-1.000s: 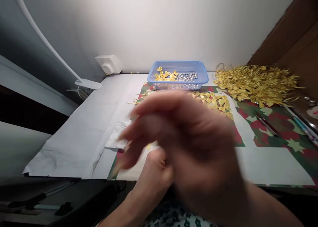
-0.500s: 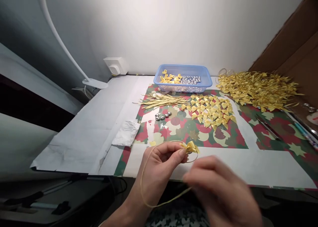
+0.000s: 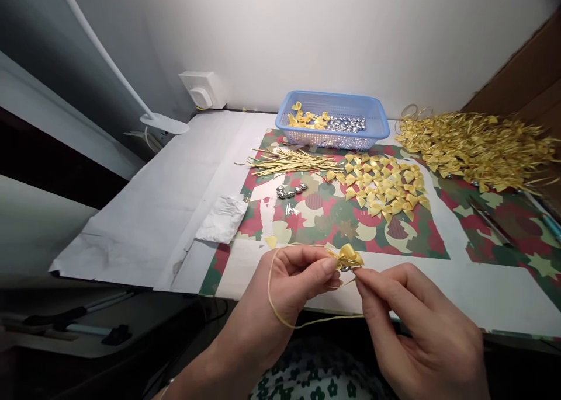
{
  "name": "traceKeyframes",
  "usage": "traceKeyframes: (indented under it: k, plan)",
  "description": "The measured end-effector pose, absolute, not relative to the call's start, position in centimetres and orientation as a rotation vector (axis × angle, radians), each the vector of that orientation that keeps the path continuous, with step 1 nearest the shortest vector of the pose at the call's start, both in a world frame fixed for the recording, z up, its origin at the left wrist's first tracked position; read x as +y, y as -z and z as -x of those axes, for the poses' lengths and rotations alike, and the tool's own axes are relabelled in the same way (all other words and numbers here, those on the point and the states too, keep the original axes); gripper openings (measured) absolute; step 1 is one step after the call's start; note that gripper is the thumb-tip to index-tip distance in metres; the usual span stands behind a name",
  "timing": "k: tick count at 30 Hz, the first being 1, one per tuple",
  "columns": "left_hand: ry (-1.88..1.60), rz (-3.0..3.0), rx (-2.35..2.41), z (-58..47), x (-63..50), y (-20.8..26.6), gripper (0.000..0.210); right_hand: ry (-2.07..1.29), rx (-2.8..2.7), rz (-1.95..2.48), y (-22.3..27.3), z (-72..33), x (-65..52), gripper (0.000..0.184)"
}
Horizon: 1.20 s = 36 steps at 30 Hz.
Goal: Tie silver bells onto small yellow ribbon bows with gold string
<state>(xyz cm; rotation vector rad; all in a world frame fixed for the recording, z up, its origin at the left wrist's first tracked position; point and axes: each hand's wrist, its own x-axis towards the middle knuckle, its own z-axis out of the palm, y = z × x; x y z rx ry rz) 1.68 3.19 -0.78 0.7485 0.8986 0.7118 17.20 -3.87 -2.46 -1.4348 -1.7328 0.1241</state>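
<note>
My left hand [image 3: 298,277] pinches a small yellow ribbon bow [image 3: 349,251] between thumb and fingertips, above the front part of the table. A silver bell or bead [image 3: 345,268] shows just under the bow. Thin gold cord [image 3: 272,295] loops from the bow around the left hand and runs across to the right hand. Close beside the bow, my right hand [image 3: 416,324] has its thumb and forefinger pinched together on the cord near the bead. The cord's end is hidden by the right fingers.
A blue basket [image 3: 284,132] holds yellow bows and silver beads. In front lie gold cord lengths [image 3: 293,162], several silver beads [image 3: 290,192] and rows of yellow bows [image 3: 381,184]. A heap of finished-looking bows [image 3: 477,149], tweezers [image 3: 491,220], a white packet [image 3: 221,219] and a lamp [image 3: 164,123] surround these.
My right hand, blurred and lower before, has come up to the bow and pinches the cord there. My left hand keeps its hold on the bow. The view has shifted slightly.
</note>
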Motion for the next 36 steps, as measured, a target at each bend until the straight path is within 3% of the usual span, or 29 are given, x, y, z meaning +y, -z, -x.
traceKeyframes:
  k: [27, 36]
  plan:
    - [-0.702, -1.183, 1.006, -1.3, 3.1, 0.4, 0.020, -0.245, -1.700, 1.404, 3.2, -17.2, -3.5, 0.015]
    - [-0.680, -1.021, 0.968, -1.4, 3.0, 0.1, 0.015, -0.239, -1.698, 1.364, 3.4, -17.4, -3.5, 0.017]
